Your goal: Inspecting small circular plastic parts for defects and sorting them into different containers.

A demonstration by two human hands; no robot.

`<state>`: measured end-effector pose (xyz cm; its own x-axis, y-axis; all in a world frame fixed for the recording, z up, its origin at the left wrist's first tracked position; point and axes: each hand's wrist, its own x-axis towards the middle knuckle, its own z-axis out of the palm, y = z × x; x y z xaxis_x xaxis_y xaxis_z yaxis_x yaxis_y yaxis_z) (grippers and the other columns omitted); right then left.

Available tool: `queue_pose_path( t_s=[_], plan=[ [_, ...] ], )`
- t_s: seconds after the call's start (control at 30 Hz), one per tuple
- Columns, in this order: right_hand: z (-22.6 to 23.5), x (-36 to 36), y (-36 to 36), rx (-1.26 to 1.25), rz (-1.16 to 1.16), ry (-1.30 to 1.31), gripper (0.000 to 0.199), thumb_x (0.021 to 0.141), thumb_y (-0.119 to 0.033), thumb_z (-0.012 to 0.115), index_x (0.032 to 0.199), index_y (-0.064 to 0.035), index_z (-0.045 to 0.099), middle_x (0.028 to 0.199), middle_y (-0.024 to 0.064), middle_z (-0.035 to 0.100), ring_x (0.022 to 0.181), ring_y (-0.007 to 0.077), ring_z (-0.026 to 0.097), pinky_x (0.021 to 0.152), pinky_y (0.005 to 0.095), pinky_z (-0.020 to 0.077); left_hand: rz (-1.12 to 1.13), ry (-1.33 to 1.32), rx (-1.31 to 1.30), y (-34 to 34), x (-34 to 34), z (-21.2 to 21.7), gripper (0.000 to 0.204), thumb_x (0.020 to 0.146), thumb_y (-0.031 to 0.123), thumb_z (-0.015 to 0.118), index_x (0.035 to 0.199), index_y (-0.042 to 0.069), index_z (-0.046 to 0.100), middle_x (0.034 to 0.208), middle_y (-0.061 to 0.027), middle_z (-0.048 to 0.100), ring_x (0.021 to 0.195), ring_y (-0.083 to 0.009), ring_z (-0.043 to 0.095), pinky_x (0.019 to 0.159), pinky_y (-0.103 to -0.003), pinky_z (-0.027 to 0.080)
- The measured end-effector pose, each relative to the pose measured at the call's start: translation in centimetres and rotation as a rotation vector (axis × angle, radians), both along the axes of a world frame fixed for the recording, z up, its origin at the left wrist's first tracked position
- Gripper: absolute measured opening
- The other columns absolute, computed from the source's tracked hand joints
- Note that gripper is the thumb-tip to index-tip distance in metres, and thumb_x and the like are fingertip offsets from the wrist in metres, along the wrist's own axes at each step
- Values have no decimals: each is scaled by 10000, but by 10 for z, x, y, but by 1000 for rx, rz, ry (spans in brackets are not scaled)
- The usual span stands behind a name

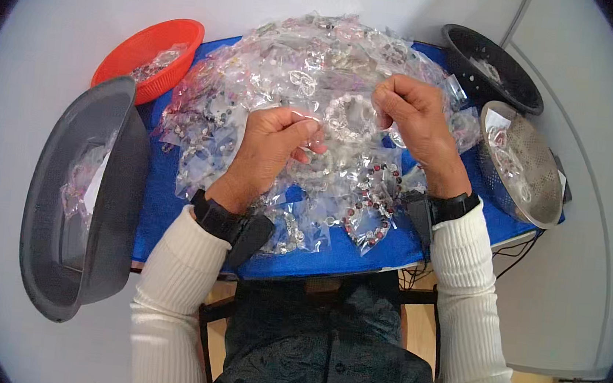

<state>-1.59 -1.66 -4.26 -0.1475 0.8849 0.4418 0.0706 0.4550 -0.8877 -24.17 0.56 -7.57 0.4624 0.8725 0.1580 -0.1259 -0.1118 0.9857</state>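
Observation:
A clear plastic bag with a pale beaded bracelet [332,113] inside is stretched between my two hands, above a big heap of similar bags. My left hand [276,140] pinches the bag's left side, thumb against the curled fingers. On its right side, my right hand [415,121] is closed, its fingertips pressed together at the bag's edge. Beneath them spreads the heap of bagged jewellery [258,76]. Close to my right wrist lies a bagged bracelet of dark red and black beads [348,224]. Another bag with silvery pieces [289,233] lies near my left wrist.
A blue cloth [160,214] covers the table. At the left stand a red basket [117,51] and a deep grey tub [113,247], each with some bags inside. A black basket [519,94] and a metal colander [545,203] are at the right. Cables [519,249] hang by the right edge.

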Motion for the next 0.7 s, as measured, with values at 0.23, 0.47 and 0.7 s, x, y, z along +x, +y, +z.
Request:
queue_pose_path(
  t_s=[0.23,0.47,0.7],
  plan=[
    [-6,-5,5,-53,4,27,176,877,-163,576,780,-17,596,679,-7,534,577,74,506,529,209,414,-103,-48,-49,-2,0,3,177,878,165,568,944,6,603,815,-42,623,732,-146,630,586,-230,470],
    [-3,-14,-3,-149,75,81,202,891,-166,564,764,-12,595,670,2,544,592,72,506,532,211,414,-52,-310,-144,6,-2,-3,171,868,156,595,957,10,591,835,-59,622,745,-175,638,598,-247,489],
    [-9,-9,-2,88,-9,-123,175,886,-108,543,763,7,592,678,15,562,600,75,505,543,222,412,17,-376,-227,0,3,3,147,871,138,588,944,10,599,871,-71,626,782,-176,637,634,-259,500]
  ],
)
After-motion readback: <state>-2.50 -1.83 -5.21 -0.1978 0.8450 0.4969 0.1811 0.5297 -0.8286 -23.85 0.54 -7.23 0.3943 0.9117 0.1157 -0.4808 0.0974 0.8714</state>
